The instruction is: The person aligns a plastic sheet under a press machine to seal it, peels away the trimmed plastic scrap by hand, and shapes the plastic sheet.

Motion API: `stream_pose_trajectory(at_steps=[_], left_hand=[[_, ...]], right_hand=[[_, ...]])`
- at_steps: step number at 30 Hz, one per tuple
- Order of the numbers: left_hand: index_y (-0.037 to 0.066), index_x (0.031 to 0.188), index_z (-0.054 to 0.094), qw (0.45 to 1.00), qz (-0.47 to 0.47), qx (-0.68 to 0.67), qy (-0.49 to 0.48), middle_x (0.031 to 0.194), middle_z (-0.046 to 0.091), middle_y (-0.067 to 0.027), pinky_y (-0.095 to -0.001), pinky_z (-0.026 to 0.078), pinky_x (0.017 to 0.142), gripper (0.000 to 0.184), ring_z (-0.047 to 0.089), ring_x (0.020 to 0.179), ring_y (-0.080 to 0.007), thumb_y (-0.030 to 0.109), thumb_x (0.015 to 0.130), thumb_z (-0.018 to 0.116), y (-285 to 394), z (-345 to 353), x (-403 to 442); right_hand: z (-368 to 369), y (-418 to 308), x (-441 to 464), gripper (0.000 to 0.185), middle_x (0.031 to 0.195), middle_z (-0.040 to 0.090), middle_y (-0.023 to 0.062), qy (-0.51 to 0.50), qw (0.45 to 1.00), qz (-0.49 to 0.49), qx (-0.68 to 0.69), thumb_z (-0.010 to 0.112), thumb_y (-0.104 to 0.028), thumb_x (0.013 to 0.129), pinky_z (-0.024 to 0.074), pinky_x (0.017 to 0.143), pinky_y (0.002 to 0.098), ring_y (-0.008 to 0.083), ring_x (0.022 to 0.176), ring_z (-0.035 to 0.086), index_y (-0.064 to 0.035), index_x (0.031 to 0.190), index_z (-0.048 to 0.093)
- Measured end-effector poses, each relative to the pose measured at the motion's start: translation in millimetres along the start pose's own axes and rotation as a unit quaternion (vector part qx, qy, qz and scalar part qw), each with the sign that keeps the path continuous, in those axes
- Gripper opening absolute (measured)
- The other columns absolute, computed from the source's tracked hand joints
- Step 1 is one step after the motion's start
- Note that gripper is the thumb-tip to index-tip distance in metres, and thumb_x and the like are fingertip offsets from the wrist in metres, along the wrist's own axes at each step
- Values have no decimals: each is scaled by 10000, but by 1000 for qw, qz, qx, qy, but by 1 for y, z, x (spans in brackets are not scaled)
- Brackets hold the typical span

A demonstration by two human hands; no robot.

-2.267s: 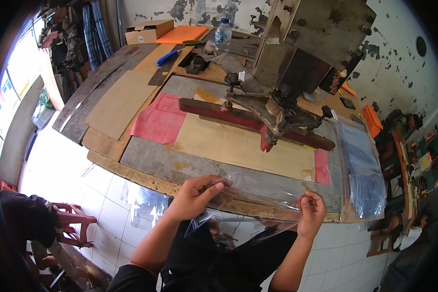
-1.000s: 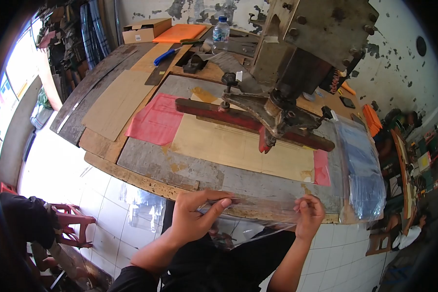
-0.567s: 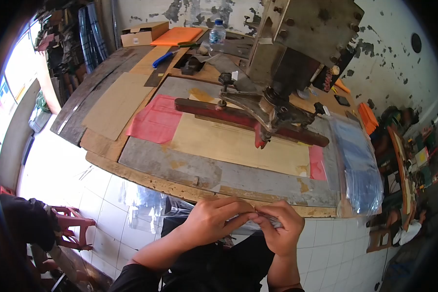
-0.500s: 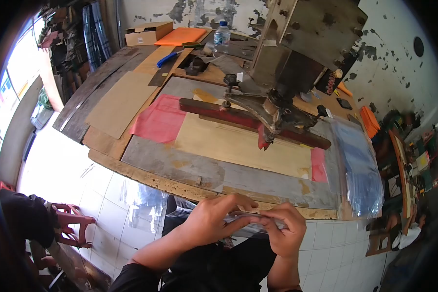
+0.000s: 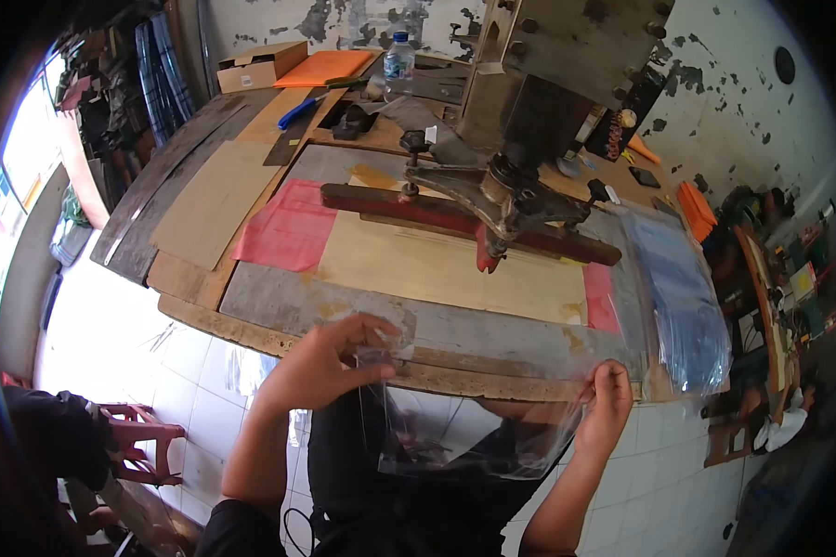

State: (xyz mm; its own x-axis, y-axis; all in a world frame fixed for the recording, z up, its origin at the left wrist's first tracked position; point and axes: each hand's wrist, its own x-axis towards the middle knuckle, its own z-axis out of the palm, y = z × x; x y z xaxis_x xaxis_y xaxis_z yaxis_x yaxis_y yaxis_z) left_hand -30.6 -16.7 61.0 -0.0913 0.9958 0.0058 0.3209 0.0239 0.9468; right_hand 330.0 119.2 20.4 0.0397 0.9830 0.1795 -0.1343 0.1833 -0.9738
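Observation:
A clear plastic sheet point(image 5: 474, 432) hangs spread between my two hands, over my lap and just in front of the table edge. My right hand point(image 5: 609, 397) pinches its right upper corner. At the left upper corner is my left hand point(image 5: 320, 367), its thumb and fingers curved around the plastic, with the index finger raised. Beyond the hands stands a press with a red-sided bar point(image 5: 474, 227) over a cream sheet point(image 5: 418, 269). Pink material point(image 5: 288, 227) shows at both ends of the cream sheet.
Stacked clear plastic sheets point(image 5: 683, 306) lie at the table's right. On the left is a brown board point(image 5: 209, 204); behind it are a blue-handled cutter point(image 5: 297, 111), a cardboard box point(image 5: 262, 67) and a water bottle point(image 5: 399, 60). A red stool point(image 5: 144, 441) and a person's dark sleeve are lower left.
My hands were close together on bunched plastic. They have moved apart, left hand leftward and right hand rightward, and the sheet is now spread between them. The view has shifted slightly.

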Motion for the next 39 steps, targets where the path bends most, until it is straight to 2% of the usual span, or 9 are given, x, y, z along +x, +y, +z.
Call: stream_pose_trajectory(at_steps=[6,12,17,18,25,29,34,35,39], left_hand=[[16,1377,528,987,12,-122,100,1102,714,-66,-233,520,755,527,661,877,-73,7,915,780,-18,14,32],[34,1229,647,979,65,97,167,1070,692,-70,-330,534,763,381,682,867,-179,77,884,804,-20,29,53],[79,1123,714,883,182,354,249,1043,672,-88,-410,534,882,277,654,1017,-310,115,856,780,-15,35,54],[79,1123,714,884,180,353,246,1043,672,-88,-410,534,882,277,654,1017,-310,115,856,780,-15,35,54],[67,1058,749,915,182,359,44,1185,646,-72,-437,510,974,283,587,1193,-294,41,777,731,-28,32,54],[57,1184,707,905,148,397,38,1264,614,-102,-451,508,1009,368,574,1224,-314,86,817,709,-13,42,43],[-5,1312,608,894,118,426,77,1364,556,-179,-488,444,1106,454,528,1299,-367,176,902,683,-6,67,32],[-27,1344,578,887,112,441,84,1406,536,-201,-497,414,1146,481,502,1343,-381,204,932,666,-8,71,30],[-23,1442,515,855,87,505,80,1558,435,-204,-497,315,1231,579,375,1490,-374,282,968,650,-22,88,21]], right_hand=[[-2,10,10,141,906,588,2,12,995,-26,-95,677,-98,1016,483,668,243,93,766,560,-26,1134,651],[-5,15,21,250,922,588,26,-5,943,-69,-327,704,-40,962,493,679,291,124,785,577,-57,1205,648],[17,-9,19,394,1279,606,104,-53,840,-195,-504,682,47,884,489,981,405,299,1120,620,-89,1253,670],[20,-13,20,427,1345,604,106,-67,785,-272,-552,666,68,877,466,1061,425,336,1202,611,-88,1274,674],[3,5,38,497,1599,477,52,-307,758,-221,-532,570,93,902,396,1172,489,295,1486,420,-67,1364,660],[9,-12,29,474,1594,485,52,-303,698,-229,-606,572,-1,937,357,1194,538,320,1507,388,-63,1404,627],[30,-16,12,620,1584,452,223,-291,678,-244,-630,595,-243,943,328,1206,557,388,1522,350,106,1449,508],[30,-7,9,645,1582,408,296,-286,700,-227,-613,574,-208,946,358,1190,546,416,1497,378,169,1455,448],[37,8,-4,666,1633,342,268,-246,709,-215,-625,552,-150,948,364,1182,518,457,1443,417,141,1517,366]])
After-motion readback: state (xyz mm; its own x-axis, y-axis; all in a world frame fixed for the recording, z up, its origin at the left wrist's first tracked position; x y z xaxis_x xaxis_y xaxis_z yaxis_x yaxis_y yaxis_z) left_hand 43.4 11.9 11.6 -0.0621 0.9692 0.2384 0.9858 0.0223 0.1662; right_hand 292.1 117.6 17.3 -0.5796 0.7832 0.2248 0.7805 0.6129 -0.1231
